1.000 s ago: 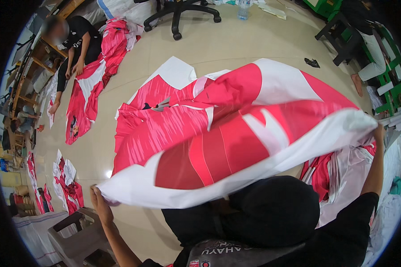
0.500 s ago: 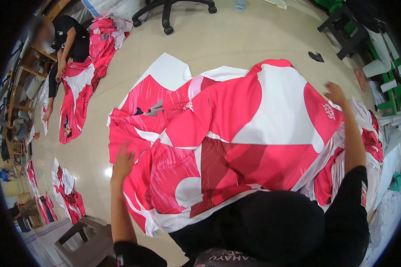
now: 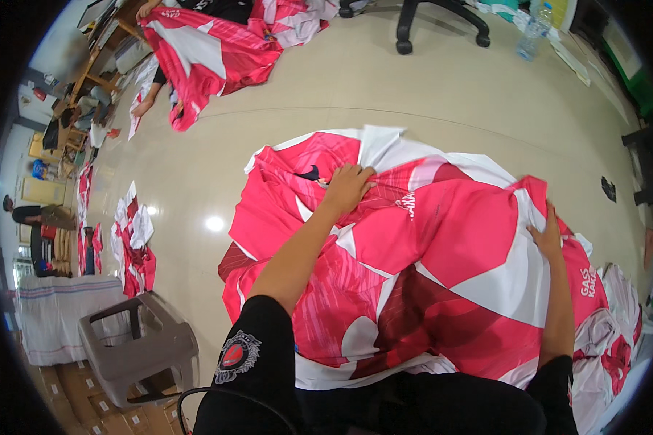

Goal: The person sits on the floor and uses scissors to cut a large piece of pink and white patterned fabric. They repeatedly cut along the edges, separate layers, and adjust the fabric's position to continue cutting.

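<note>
Red, pink and white printed fabric [image 3: 457, 246] lies in a rumpled, overlapping pile in front of me. My left hand [image 3: 348, 187] reaches over its upper middle, fingers curled onto a fold beside a dark printed patch. My right hand [image 3: 545, 234] grips the fabric near the right side, its fingertips partly hidden at a raised edge. A second, looser heap of white and red fabric [image 3: 617, 348] shows at the lower right, partly behind my right arm.
A co-worker [image 3: 141, 101] at the upper left handles other red fabric [image 3: 239, 58]. A plastic stool [image 3: 116, 341], white sack [image 3: 58, 312] and cardboard boxes [image 3: 80, 391] are lower left. A chair base [image 3: 413, 25] and bottle [image 3: 532, 36] stand on the tiled floor [image 3: 413, 94].
The long white edge that both hands held up has dropped. My hands moved forward, the left inward to the pile's upper middle, and now grasp the fabric. The co-worker's fabric is raised higher.
</note>
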Demonstrator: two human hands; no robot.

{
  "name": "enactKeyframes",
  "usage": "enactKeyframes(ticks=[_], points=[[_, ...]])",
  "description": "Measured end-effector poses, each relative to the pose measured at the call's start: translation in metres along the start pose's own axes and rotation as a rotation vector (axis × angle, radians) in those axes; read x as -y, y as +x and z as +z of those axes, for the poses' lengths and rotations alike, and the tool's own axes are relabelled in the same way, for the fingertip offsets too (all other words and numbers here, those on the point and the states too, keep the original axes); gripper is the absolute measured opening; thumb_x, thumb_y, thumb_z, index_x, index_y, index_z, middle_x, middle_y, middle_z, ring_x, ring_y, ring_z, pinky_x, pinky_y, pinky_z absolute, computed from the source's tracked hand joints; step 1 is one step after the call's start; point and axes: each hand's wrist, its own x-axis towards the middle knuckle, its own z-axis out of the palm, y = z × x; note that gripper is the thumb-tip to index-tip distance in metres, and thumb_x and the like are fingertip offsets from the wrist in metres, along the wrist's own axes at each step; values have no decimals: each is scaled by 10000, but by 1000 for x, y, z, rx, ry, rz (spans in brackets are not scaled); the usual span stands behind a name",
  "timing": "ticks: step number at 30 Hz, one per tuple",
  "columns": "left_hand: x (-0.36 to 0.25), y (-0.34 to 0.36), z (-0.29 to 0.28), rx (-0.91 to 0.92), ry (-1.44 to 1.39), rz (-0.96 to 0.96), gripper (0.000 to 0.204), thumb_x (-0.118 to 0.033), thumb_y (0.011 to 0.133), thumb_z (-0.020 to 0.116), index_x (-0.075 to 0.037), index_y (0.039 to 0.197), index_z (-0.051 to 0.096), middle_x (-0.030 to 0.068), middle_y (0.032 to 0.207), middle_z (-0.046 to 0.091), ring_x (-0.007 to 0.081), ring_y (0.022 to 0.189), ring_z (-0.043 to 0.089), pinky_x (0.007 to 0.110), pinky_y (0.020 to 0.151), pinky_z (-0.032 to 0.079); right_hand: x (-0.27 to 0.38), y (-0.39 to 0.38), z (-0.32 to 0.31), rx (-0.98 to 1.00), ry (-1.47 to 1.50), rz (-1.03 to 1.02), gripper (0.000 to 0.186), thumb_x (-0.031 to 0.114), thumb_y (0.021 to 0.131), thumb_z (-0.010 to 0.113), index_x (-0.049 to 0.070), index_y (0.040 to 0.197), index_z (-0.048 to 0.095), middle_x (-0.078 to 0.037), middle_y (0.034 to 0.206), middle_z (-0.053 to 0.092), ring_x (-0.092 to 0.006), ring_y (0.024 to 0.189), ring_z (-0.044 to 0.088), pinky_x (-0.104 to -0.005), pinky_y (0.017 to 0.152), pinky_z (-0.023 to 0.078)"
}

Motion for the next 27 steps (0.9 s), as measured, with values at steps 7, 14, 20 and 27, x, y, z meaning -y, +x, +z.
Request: enactKeyframes(ticks=[7,14,20,27], points=[[45,-169,-42,-101,-158,-395,302,-329,1108,540,-29,1082,562,302,969,702,507,928,681,607,758,510,15,-91,-43,277,75,54,623,84,911,754,-28,1485,538,-289,1574,494,-437,1452,484,-471,1218,389],[85,-284,-67,-289,-158,-689,396,-372,1065,635,-9,1218,599,257,981,711,484,979,678,582,866,509,29,-138,-49,209,-169,-39,812,86,778,847,22,1515,514,-296,1483,543,-453,1428,496,-464,1217,407],[73,-314,-73,277,100,-353,533,-341,854,837,0,1225,665,230,1154,677,461,1081,642,548,934,520,-20,-142,-56,140,253,108,728,-11,824,792,-50,1497,516,-229,1365,668,-345,1297,623,-400,1135,467],[95,-265,-221,590,211,-493,353,-274,876,839,-98,1169,751,165,893,721,326,805,717,452,703,587,-18,-128,-210,814,115,-27,773,155,759,919,23,1455,610,-157,1431,676,-262,1330,604,-368,1183,422]])
